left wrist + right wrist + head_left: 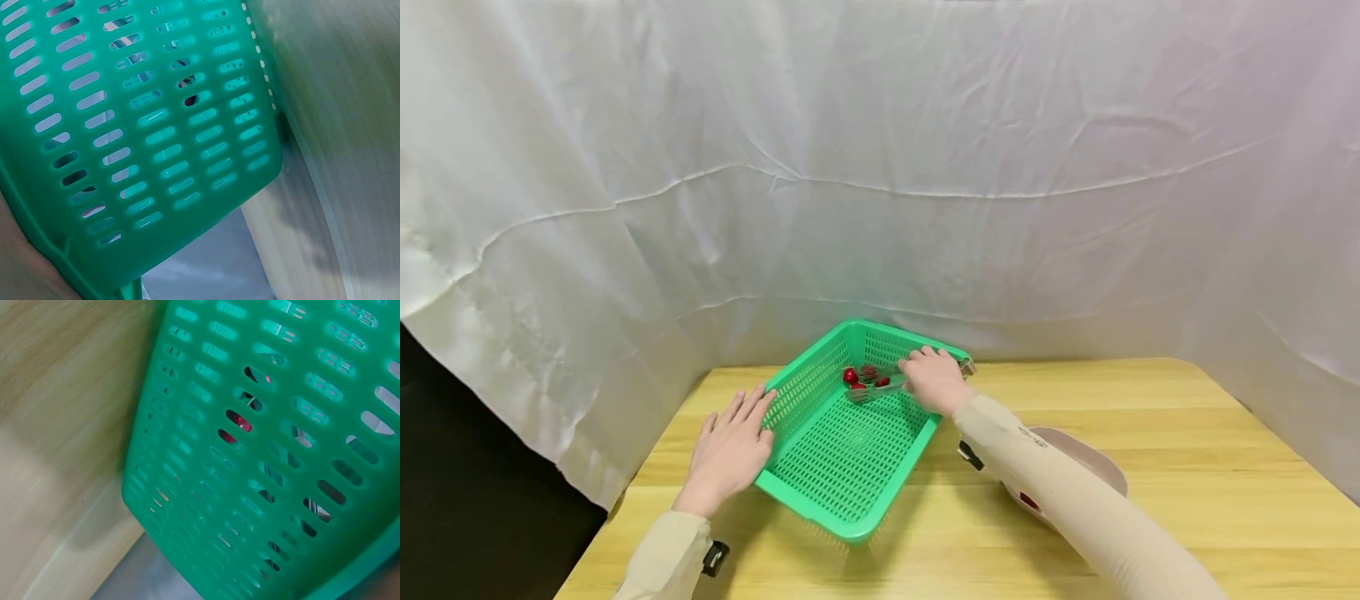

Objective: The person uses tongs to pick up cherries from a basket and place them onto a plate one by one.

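Note:
A green plastic basket (891, 500) with slotted walls stands on the table, its near end toward me. My left hand (730, 450) rests on its left rim, fingers mostly straight and fingertips at the edge. My right hand (937, 380) reaches over the right rim and grips metal tongs (880, 392), whose spread tips reach down to several small shiny red pieces (850, 376) in the far left corner. Through the slots, the right wrist view gives only a glimpse of a red piece (239, 421). My palm and some fingers are hidden.
A pale pink bowl (1078, 450) stands to the right, partly covered by my right forearm, with something dark red (1029, 501) inside. White cloth (880, 242) hangs behind the wooden table (1187, 433). A dark area lies beyond the table's left edge.

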Available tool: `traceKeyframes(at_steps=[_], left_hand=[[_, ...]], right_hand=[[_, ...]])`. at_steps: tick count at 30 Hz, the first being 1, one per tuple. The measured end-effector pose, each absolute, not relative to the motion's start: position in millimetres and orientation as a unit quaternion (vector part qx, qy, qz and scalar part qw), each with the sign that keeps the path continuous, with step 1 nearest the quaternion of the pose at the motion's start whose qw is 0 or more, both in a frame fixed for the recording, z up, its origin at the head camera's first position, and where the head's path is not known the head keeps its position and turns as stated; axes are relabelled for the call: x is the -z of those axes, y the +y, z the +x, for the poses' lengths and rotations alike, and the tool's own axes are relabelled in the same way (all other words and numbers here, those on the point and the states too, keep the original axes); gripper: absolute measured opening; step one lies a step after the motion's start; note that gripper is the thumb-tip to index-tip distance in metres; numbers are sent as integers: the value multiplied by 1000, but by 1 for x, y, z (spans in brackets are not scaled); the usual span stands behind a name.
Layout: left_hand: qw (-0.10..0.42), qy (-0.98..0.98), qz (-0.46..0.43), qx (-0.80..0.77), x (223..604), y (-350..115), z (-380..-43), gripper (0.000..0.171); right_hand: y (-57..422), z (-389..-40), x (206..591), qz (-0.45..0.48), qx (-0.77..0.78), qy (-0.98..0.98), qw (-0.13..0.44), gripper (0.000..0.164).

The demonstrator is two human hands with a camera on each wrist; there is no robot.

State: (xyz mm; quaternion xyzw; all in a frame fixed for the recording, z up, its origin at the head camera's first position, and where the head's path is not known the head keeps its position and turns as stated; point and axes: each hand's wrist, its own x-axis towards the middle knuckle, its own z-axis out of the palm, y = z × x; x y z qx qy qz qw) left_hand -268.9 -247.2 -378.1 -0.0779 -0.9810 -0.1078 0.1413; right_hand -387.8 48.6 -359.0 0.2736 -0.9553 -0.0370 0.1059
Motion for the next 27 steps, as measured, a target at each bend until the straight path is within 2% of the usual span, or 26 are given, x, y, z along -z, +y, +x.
traceKeyframes(at_steps=[10, 27], left_hand=[[140, -982, -76, 106, 379, -247, -271, 54], [140, -981, -74, 113, 380, -245, -269, 53]], right_hand=[[48, -390, 360, 269, 11, -957, 104, 34], [53, -386, 362, 290, -2, -949, 122, 38]])
